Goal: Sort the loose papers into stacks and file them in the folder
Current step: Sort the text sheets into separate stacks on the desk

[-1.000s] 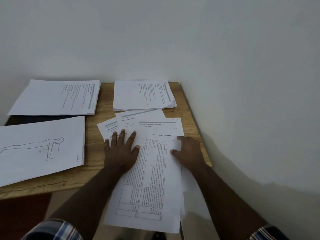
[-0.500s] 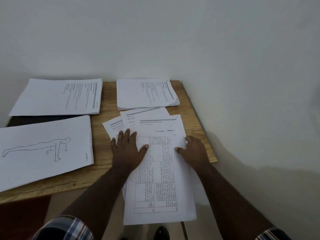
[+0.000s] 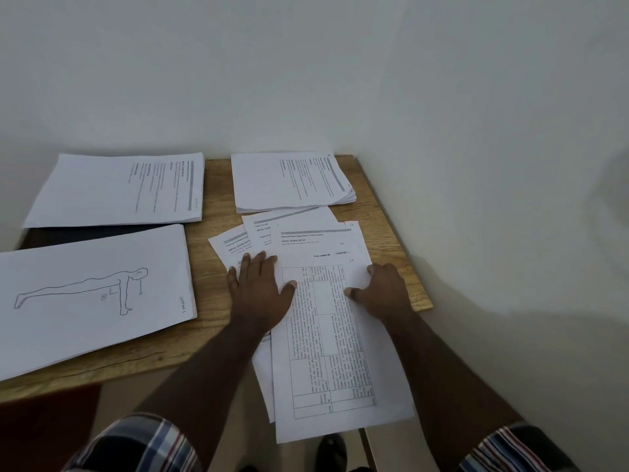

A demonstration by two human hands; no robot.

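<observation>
Loose white printed papers [image 3: 306,247] lie fanned at the right end of a light wooden table [image 3: 218,240], the top sheet with a ruled table of text [image 3: 326,338] hanging past the near edge. The left hand [image 3: 260,291] lies flat on them, fingers straight and spread; the right hand [image 3: 381,289] presses the top sheet's right edge, thumb on the paper, its fingers' grip impossible to tell. Behind them sits a squared stack of white printed sheets [image 3: 289,180], another stack [image 3: 119,190] at far left on a dark folder [image 3: 85,233], and a near-left stack topped by a push-up line drawing [image 3: 88,294].
</observation>
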